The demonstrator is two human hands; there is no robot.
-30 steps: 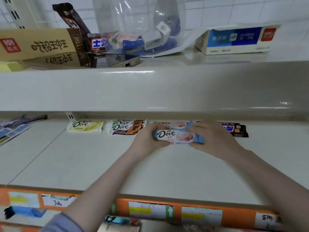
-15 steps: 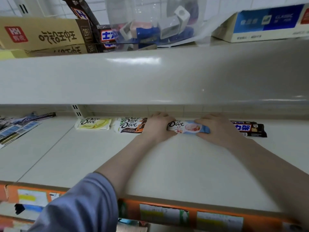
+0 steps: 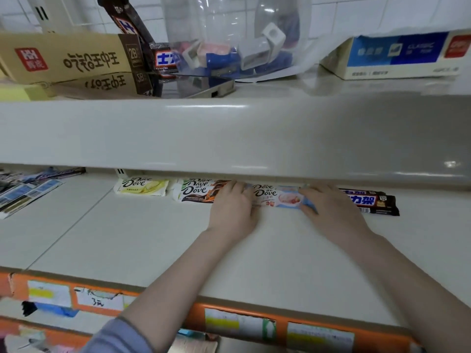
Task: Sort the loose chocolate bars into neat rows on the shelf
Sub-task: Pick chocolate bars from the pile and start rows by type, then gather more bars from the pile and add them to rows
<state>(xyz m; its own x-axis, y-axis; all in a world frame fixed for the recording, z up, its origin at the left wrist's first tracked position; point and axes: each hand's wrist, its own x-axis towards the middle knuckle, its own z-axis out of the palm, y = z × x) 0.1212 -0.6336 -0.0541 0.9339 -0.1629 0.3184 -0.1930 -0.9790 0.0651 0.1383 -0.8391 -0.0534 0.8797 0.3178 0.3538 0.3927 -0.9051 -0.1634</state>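
**Seating pink Dove bar into back row**

Near: orange price-label strip (image 3: 254, 324) along shelf front, labels torn/blurred. Bare cream shelf deck (image 3: 142, 240) behind it; both forearms reach across.

Mid: left hand (image 3: 233, 212) palm-down, fingers closed over left end of pink Dove bar (image 3: 277, 197); right hand (image 3: 328, 212) same on right end. Bar pinched btwn both hands, lying flat on deck, logo facing out.

Far, L to R along back: yellow Dove bar (image 3: 141, 186), brown Dove bar (image 3: 196, 193) just beside left hand, then the held bar, then Snickers bars (image 3: 369, 201), partly behind right hand. A second pink Dove looks to sit under/behind the held one; can't confirm.

Judgement: placement approx done, squaring step left. To do well: push back w/ even pressure both ends so front edge lines up w/ neighbours, keep small gap each side, release w/o dragging. Risk: right knuckles nudging Snickers askew.
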